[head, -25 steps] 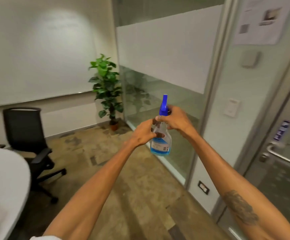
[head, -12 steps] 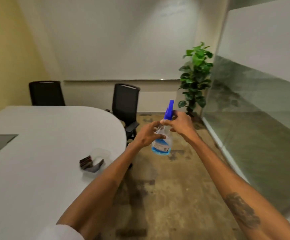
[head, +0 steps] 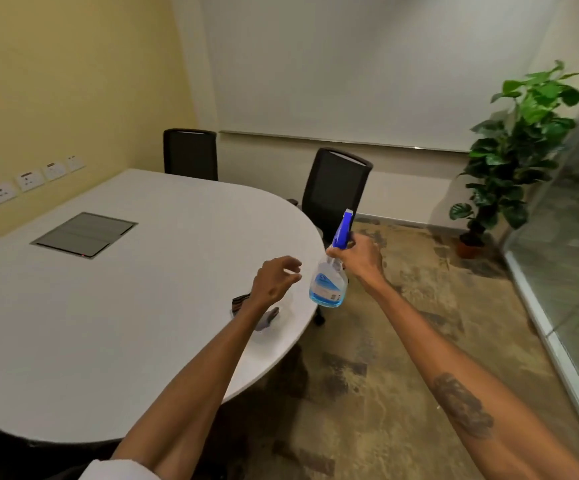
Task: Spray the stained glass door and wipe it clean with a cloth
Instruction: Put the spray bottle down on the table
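My right hand (head: 359, 259) grips the neck of a clear spray bottle (head: 329, 280) with a blue trigger head and a little blue liquid at its bottom. The bottle hangs in the air just past the table's right edge. My left hand (head: 274, 280) hovers above the white table (head: 108, 306), fingers loosely spread and holding nothing, a short gap left of the bottle. Under its wrist lies a dark folded cloth (head: 241, 303) beside a grey item (head: 267, 318) on the table. A glass wall (head: 572, 258) runs along the right edge of the view.
Two black office chairs (head: 336, 188) stand behind the table. A potted green plant (head: 513, 150) sits in the corner by the glass. A grey cable hatch (head: 84, 233) is set in the tabletop. Wall sockets (head: 28, 180) line the yellow wall. Patterned carpet (head: 402, 358) covers the floor.
The view has swung left from the glass door to the table. My left hand let go of the bottle and moved left over the table; my right hand still holds the bottle.
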Demonstrator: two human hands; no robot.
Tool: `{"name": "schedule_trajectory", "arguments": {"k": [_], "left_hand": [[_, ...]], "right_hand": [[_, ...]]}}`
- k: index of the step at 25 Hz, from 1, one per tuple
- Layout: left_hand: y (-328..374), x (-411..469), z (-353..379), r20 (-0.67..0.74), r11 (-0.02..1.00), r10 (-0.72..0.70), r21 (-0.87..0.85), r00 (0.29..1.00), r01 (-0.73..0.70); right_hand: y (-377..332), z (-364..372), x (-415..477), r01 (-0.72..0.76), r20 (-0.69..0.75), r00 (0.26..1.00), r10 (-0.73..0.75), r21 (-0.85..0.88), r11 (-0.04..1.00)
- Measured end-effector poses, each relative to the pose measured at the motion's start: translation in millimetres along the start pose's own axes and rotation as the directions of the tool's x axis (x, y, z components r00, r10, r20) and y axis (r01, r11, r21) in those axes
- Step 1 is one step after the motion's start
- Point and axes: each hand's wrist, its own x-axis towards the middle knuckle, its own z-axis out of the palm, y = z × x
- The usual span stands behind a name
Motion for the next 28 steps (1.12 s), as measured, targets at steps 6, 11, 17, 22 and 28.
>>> {"name": "schedule_trajectory", "arguments": {"k": [6, 11, 17, 22, 28], "left_hand": [[-72.3, 35.4, 22.5, 0.025, 0.973, -0.177, 0.153, 0.984, 0.171], [-107.1, 58.6, 32.5, 0.038, 0.945, -0.28, 0.187, 0.959, 0.269], [-154.9, 74.1, 35.8, 0.093, 0.902, -0.406, 0.199, 0.909, 0.382], [-184.5, 91.3, 31.7, 0.169, 0.9, -0.421, 0.196, 0.891, 0.389], [-214.8, 106.2, 32.3, 0.261, 0.895, -0.433, 0.235, 0.863, 0.378]], "right_hand": [[32.1, 62.0, 86.0, -0.083, 0.086, 0.993, 0.082, 0.005, 0.997], [61.3, 105.9, 140.9, -0.132, 0.131, 0.982, 0.133, -0.015, 0.991], [87.7, 161.7, 169.6, -0.145, 0.179, 0.972, 0.156, -0.07, 0.987], [111.1, 199.7, 180.1, -0.161, 0.207, 0.963, 0.171, -0.065, 0.985], [124.2, 225.2, 189.7, -0.211, 0.206, 0.955, 0.215, -0.041, 0.977]]}}
